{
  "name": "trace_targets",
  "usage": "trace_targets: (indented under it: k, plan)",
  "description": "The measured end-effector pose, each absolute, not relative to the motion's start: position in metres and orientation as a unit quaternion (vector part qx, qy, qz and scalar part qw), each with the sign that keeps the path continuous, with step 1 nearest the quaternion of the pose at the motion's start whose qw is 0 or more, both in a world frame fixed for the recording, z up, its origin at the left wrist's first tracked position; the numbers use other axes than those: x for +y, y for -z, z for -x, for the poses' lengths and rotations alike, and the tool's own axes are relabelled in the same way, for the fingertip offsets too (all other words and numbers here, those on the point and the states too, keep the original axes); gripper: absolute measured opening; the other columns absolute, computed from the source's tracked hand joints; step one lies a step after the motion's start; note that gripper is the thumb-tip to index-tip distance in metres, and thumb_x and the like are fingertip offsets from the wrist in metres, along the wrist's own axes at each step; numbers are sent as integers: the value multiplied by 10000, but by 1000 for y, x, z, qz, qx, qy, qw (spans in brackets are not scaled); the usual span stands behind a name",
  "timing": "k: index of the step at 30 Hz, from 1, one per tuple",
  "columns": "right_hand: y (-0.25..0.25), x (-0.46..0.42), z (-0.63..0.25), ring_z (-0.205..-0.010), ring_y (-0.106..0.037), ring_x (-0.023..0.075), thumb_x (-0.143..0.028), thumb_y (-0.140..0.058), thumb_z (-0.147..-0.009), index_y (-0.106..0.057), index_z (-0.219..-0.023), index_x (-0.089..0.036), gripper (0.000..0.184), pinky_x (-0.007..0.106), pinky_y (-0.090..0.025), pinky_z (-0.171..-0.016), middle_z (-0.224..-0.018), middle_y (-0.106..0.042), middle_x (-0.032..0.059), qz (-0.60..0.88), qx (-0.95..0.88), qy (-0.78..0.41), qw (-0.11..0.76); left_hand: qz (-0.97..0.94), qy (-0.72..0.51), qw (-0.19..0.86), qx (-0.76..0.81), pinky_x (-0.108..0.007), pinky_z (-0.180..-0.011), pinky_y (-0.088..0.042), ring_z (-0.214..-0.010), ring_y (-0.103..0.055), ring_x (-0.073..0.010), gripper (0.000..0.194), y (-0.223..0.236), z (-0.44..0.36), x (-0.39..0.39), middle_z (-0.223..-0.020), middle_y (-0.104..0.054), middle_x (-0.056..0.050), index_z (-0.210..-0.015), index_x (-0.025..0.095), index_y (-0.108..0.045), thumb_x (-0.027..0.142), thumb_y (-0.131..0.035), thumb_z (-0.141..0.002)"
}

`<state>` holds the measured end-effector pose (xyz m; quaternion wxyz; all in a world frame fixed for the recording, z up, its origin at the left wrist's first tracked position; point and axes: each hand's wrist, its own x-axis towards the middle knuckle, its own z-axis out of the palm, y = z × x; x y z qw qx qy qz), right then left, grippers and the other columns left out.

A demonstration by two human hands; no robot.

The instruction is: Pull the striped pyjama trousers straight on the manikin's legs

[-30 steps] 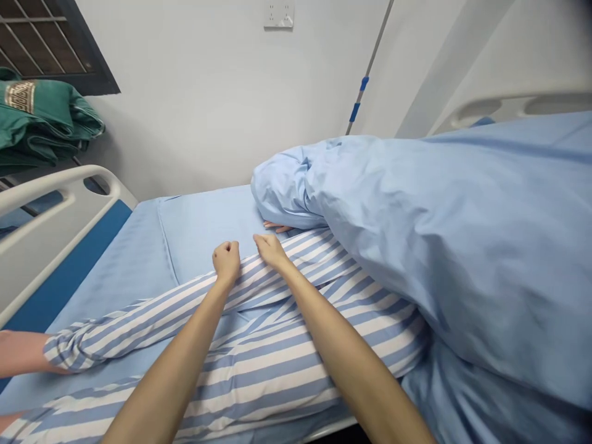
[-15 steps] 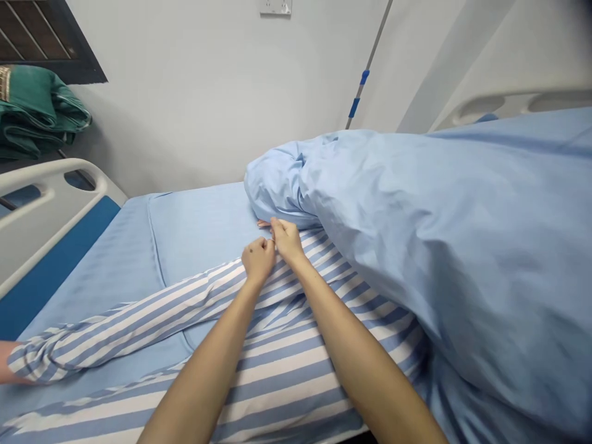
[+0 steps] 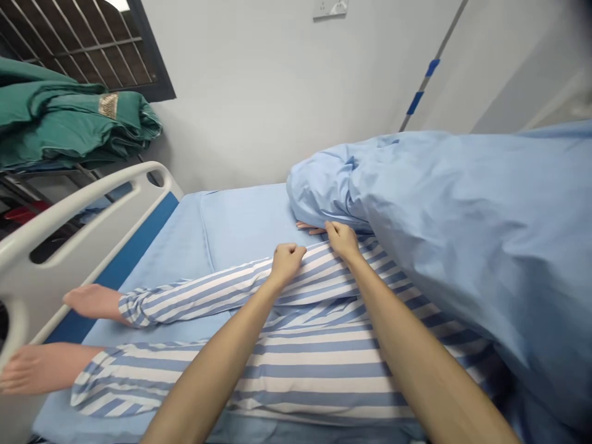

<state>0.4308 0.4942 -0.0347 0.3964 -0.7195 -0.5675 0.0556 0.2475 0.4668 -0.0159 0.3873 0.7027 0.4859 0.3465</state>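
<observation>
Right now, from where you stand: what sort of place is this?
Probably a hospital ward or a care-training room: a hospital bed's white side rail, blue bedding and striped patient pyjamas point that way.

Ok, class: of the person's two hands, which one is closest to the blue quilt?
The right hand, gripping the striped cloth just below the edge of the blue quilt. The left hand is a fist further left on the stripes, farther from the quilt.

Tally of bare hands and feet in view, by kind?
Hands: 3 (left hand, right hand, lying person's hand, partly hidden)
Feet: 2 (upper bare foot, lower bare foot)
Total: 5
</observation>
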Motion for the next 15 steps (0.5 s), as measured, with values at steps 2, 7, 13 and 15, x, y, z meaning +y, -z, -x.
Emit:
trace_targets:
  k: [2,7,13,15]
  plan:
    - [32,496,-428,-623,-494,145,-409,-342,-876,-627,-693,-134,436,238,-263,-556,-669,-628,49,741,-566,-56,357,-720,-321,382,482,-217,-490,-212,-493,-269,-68,352,10,-196,449,-481,-221,52,-464,173,-295,336,-452,-733]
    - [23,493,-420,-760,-564,200,-376,-333,-880,-658,-852,-129,409,260,-292,-605,-868,-667,125,792,-565,-42,227,-715,-298,323,544,-214,-500,-240,-501,-295,-73,408,5,-22,404,-473,-283,48,-460,171,-314,411,-478,-746]
    - [7,477,-396,-798,-583,214,-279,-391,-836,-640,-892,-113,305,266,-314,-618,-885,-656,153,811,-555,-55,177,-582,-410,310,631,-211,-472,-243,-477,-281,-75,422,39,106,374,-457,-298,50,-474,181,-319,470,-500,-721]
    - [6,466,-367,-746,-573,186,-268,-412,-824,-627,-841,-127,257,252,-314,-603,-828,-655,121,785,-586,-58,192,-560,-443,296,634,-214,-464,-224,-474,-257,-74,425,55,112,369,-463,-256,52,-482,188,-288,482,-478,-724]
